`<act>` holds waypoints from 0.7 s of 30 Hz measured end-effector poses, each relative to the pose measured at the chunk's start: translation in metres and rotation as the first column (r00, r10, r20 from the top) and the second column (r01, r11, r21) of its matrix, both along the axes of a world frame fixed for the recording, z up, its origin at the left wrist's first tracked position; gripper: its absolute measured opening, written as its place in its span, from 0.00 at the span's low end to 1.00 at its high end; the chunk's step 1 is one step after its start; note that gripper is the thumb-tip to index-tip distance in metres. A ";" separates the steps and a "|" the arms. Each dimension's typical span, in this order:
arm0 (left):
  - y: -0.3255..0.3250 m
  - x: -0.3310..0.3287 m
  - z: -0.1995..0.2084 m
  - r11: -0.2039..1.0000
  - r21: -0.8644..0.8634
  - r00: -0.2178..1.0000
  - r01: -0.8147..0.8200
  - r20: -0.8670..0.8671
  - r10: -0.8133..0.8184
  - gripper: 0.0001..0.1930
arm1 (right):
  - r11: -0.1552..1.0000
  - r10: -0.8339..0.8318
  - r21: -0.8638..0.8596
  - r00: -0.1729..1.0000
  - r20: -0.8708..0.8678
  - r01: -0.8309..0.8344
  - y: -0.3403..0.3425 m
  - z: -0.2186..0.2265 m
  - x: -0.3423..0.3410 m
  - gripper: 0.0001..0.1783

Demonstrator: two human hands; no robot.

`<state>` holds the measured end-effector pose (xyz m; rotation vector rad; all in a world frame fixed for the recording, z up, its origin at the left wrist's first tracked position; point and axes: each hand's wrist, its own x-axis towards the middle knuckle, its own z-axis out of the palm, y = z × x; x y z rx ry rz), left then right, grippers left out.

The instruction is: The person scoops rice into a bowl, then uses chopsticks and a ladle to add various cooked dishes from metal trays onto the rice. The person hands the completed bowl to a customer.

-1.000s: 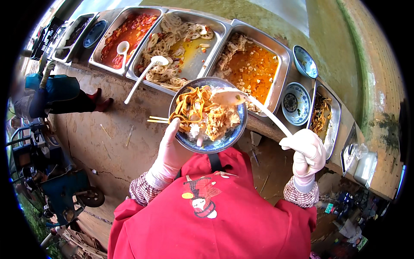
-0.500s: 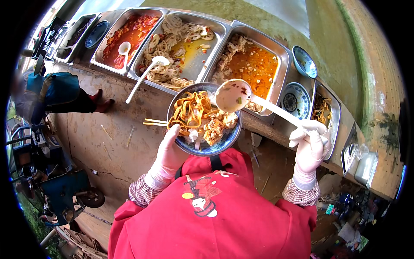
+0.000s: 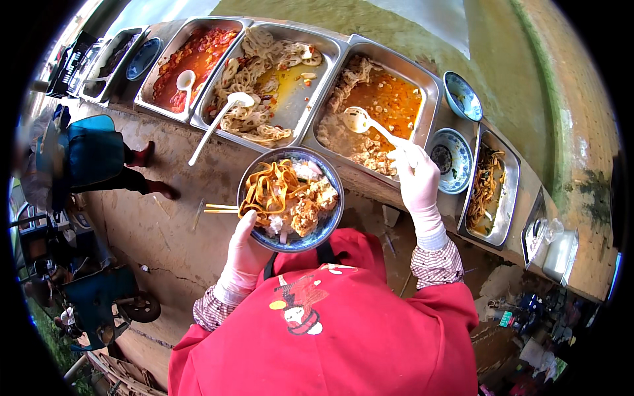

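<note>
Head view: the left hand, thumb at the rim, fingers hidden, supports the blue-patterned rice bowl. The right hand, fingers closed, grips the white serving spoon, whose handle extends forward-left over the steel broth tray, ahead of both hands, nearer the right.

Daylight falls on a cracked brown floor and, farther off, a shiny greenish surface.

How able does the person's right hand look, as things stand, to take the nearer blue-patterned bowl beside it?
Probably not straight away: the right hand grips a white serving spoon, though the blue-patterned bowl sits close by with its opening mostly uncovered.
</note>
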<state>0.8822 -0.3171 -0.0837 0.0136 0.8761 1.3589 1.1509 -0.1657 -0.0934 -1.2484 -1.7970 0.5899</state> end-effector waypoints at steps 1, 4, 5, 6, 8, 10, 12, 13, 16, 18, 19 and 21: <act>-0.001 -0.002 -0.004 1.000 -0.003 1.000 -0.002 -0.001 0.002 0.24 | 1.000 0.008 0.027 1.000 0.025 -0.009 0.002 -0.005 -0.003 0.13; -0.007 -0.011 -0.019 0.998 0.046 0.997 0.031 0.076 -0.034 0.28 | 0.994 0.022 0.100 0.995 0.102 -0.033 0.003 -0.015 -0.010 0.13; -0.007 -0.011 -0.019 0.999 0.047 0.996 0.026 0.081 -0.029 0.28 | 0.989 0.032 0.137 0.990 0.134 -0.051 0.003 -0.014 -0.012 0.13; -0.007 -0.010 -0.019 0.999 0.049 0.996 0.021 0.086 -0.026 0.28 | 0.982 0.040 0.173 0.985 0.166 -0.069 0.002 -0.013 -0.013 0.13; -0.008 -0.009 -0.017 0.999 0.041 0.996 0.004 0.084 -0.007 0.28 | 0.989 0.028 0.140 0.987 0.161 -0.051 -0.002 -0.010 -0.012 0.13; -0.008 -0.007 -0.011 1.000 0.024 0.998 -0.016 0.069 0.015 0.28 | 0.999 0.020 0.032 0.995 0.095 -0.023 -0.005 -0.012 -0.009 0.11; -0.008 -0.010 -0.013 0.994 0.096 0.993 0.053 0.103 -0.063 0.28 | 0.995 0.014 -0.098 1.000 -0.016 -0.015 -0.008 -0.015 -0.004 0.09; -0.009 -0.013 -0.012 0.988 0.134 0.989 0.079 0.110 -0.094 0.28 | 0.987 0.015 -0.160 0.997 -0.077 -0.027 -0.009 -0.015 -0.004 0.10; -0.011 -0.012 -0.015 0.991 0.122 0.991 0.057 0.116 -0.071 0.29 | 0.957 -0.079 -0.290 0.981 -0.179 0.024 -0.016 -0.008 0.004 0.12; -0.010 -0.010 -0.008 0.995 0.090 0.991 0.053 0.120 -0.064 0.30 | 0.944 -0.155 -0.322 0.962 -0.223 0.078 -0.016 -0.001 0.008 0.13; -0.009 -0.007 -0.007 0.997 0.067 0.995 0.031 0.090 -0.037 0.30 | 0.920 -0.212 -0.381 0.940 -0.268 0.098 -0.019 0.009 0.011 0.11; -0.006 -0.002 -0.002 1.000 0.020 1.000 -0.011 0.029 0.010 0.29 | 0.941 -0.197 -0.330 0.908 -0.370 0.069 -0.019 0.012 0.015 0.11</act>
